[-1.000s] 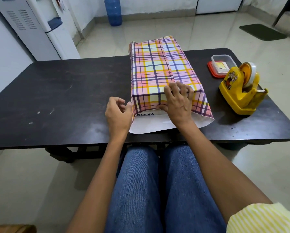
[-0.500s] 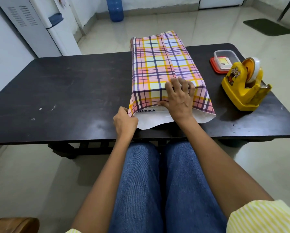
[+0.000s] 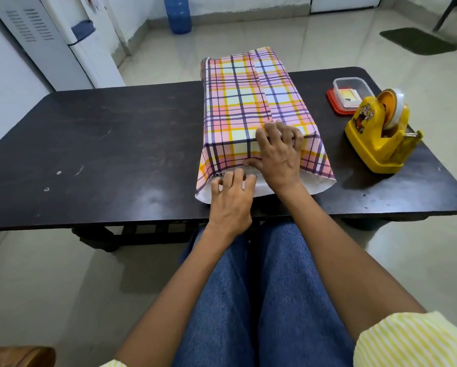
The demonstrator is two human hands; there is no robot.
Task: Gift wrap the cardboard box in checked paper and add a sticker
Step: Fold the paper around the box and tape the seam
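Observation:
The box, covered in pink, yellow and purple checked paper (image 3: 248, 102), lies lengthwise on the dark table (image 3: 103, 144), its near end open with the white paper underside showing. My right hand (image 3: 279, 152) presses down on the near top edge of the box, fingers bent over the paper, thumb at the open end. My left hand (image 3: 232, 194) sits at the open near end, fingers curled onto the lower paper flap beside the right thumb. The cardboard itself is almost wholly hidden by paper.
A yellow tape dispenser (image 3: 380, 139) stands at the right of the table. Behind it is a small clear container on a red lid (image 3: 350, 95). My knees in blue jeans are under the table's near edge. A white appliance stands far left.
My left hand has moved right, from the box's left near corner to the middle of the open end, over the white flap. My right hand has stayed on the top edge.

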